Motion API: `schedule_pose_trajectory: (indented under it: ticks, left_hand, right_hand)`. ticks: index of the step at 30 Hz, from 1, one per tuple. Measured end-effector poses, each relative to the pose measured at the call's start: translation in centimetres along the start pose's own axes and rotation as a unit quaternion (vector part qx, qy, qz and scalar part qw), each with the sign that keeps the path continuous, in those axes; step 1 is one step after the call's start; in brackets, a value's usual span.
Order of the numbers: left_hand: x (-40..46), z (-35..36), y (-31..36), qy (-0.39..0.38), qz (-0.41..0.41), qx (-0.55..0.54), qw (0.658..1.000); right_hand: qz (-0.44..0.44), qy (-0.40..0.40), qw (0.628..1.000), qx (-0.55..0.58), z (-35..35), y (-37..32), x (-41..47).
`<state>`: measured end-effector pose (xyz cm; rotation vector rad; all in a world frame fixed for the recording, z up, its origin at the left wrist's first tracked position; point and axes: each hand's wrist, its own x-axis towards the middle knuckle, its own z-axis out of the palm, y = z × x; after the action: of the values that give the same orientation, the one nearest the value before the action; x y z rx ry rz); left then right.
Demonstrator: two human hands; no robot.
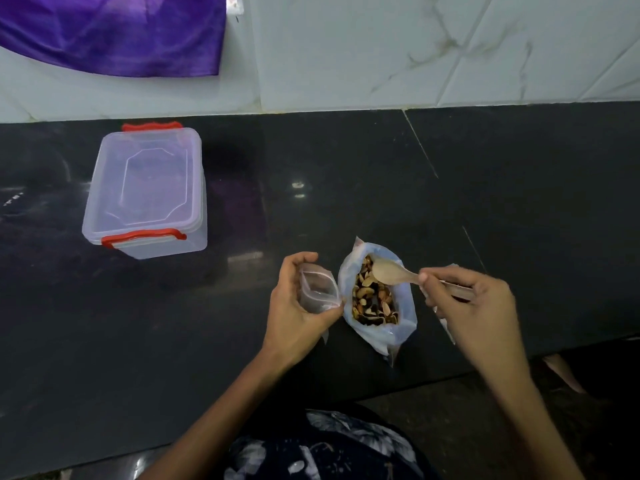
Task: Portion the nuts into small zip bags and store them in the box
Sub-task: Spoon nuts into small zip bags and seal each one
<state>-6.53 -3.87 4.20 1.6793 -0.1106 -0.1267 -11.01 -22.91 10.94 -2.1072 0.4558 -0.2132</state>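
At the near edge we see a dark garment with a pale leaf print (332,445), cut off by the frame, and two bare forearms reaching over a polished black stone counter (346,174) that mirrors the light. Our left hand (298,306) curls round a small clear zip bag (317,289), holding its mouth open; we cannot make out anything inside it. Just beside it stands a larger translucent plastic bag (398,306), open at the top and holding mixed brown and pale nuts (372,296). Our right hand (474,299) pinches the handle of a pale wooden spoon (388,271), whose bowl lies over the nuts; the handle's end is hidden in the fingers, and a scrap of clear plastic behind that hand is too blurred to identify. Well apart, to the far left, sits a clear rectangular plastic box with red clip handles (147,192), its lid on. Beyond, white marble-veined wall tiles (415,46) rise behind the counter, and a purple cloth (114,32) hangs at upper left, cropped.
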Motion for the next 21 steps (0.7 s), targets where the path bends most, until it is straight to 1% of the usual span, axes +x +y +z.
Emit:
schedule_pose_trajectory:
  ticks: [2,3,6,8,10,14,18,19,21]
  left_hand:
    - [0.7,-0.1,-0.4,-0.012,-0.018,0.005,1.0]
    - [1.0,-0.1,-0.5,-0.021,-0.028,0.005,0.999]
    - [1.9,0.3,-1.1,-0.058,-0.047,0.014,0.997]
    - [2.2,0.8,-1.5,-0.068,-0.055,0.022,0.996]
    - [2.2,1.2,-1.9,-0.066,-0.061,0.025,0.996]
    - [2.3,1.3,-2.4,-0.059,-0.078,0.025,0.995]
    - [2.2,1.3,-2.5,-0.063,-0.083,0.025,0.994]
    - [2.2,1.3,-2.6,-0.062,-0.084,0.024,0.994]
    - [2.2,1.4,-2.7,-0.063,-0.089,0.023,0.994]
  right_hand:
    - [0.014,-0.024,0.997,-0.078,0.6,1.6,1.4]
    - [0.003,-0.03,0.994,-0.105,1.3,2.2,1.8]
    - [-0.09,-0.01,0.973,-0.212,3.2,3.1,2.3]
    - [-0.12,-0.02,0.96,-0.252,3.9,3.1,2.2]
    - [-0.126,-0.035,0.957,-0.258,3.8,3.0,2.0]
    - [-0.098,-0.028,0.975,-0.196,2.5,3.0,1.7]
    - [-0.104,-0.036,0.964,-0.242,3.5,2.8,1.6]
    - [-0.086,-0.046,0.966,-0.24,3.5,2.6,1.8]
    - [-0.017,-0.084,0.972,-0.22,2.7,2.2,2.4]
